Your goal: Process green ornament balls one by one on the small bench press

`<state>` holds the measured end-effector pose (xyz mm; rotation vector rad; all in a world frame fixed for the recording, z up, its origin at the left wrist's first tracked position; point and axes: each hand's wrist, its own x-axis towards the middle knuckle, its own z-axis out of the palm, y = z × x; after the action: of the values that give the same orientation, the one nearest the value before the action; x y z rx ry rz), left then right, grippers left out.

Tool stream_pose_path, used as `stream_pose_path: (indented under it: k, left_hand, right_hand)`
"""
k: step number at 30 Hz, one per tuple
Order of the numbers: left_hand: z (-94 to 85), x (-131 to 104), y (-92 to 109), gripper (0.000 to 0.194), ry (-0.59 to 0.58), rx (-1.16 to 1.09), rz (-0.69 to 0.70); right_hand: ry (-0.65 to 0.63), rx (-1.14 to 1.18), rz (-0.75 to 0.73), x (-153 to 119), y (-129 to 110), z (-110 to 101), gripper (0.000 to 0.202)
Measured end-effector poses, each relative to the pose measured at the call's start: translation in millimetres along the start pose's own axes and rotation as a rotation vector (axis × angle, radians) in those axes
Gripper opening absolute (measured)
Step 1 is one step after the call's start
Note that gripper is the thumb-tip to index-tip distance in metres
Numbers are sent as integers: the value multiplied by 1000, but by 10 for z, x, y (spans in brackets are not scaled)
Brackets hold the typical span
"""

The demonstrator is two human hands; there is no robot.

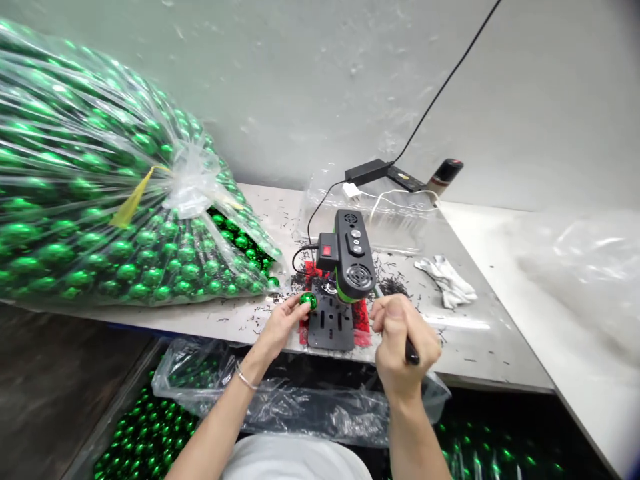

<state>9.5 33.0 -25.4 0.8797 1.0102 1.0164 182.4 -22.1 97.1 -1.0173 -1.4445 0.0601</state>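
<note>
Glossy green, a small ball is pinched between the thumb and fingers of the left hand, over the left part of a slotted black base plate near the front edge of the surface. The ball is round, so it has no clear long axis.

The right hand is closed around a lever whose black end points toward the person. The lever reaches a black-and-green machine standing over the plate; the machine's long upper housing runs from back to front, its front end slightly to the right. Red sheeting shows on both sides of the plate, with dark scraps scattered around.

At the surface's left end lies a large clear bag, gathered and knotted, its neck facing right, packed with green balls. A yellow strip hangs by the knot. Below the front edge, a container lined with clear plastic spans the middle; more green balls fill a container at lower left, and others show at lower right. Toward the back edge, a clear plastic tray sits near a black adapter. White gloves lie toward the right edge.
</note>
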Motion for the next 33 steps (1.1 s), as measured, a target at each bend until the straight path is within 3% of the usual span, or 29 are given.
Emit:
stream_pose_path:
  k: [4,8,12,16,23,29,33]
  left_hand:
    - [171,44,-168,43,-28,343,131]
    - [268,29,-233,37,25,786,349]
    - [300,-8,-264,34,14,1015,572]
    - [305,3,-339,32,50,1065,700]
    - [287,49,-432,33,61,998,745]
    - [280,53,-448,35,55,968,761]
    - [282,58,-454,36,45,950,758]
  right_hand:
    - [-9,-8,-8,-15,16,-9,31]
    - [-3,-7,-16,-62,41,-14,30]
    - [-11,0,-29,-89,55,-19,29]
    - [-38,-16,-50,-138,67,-41,27]
    - [-82,-90,-139,-479,295,-25,24]
    - [61,-108,-223,-854,679,121,28]
    - [96,-69,-207,-944,764,182,29]
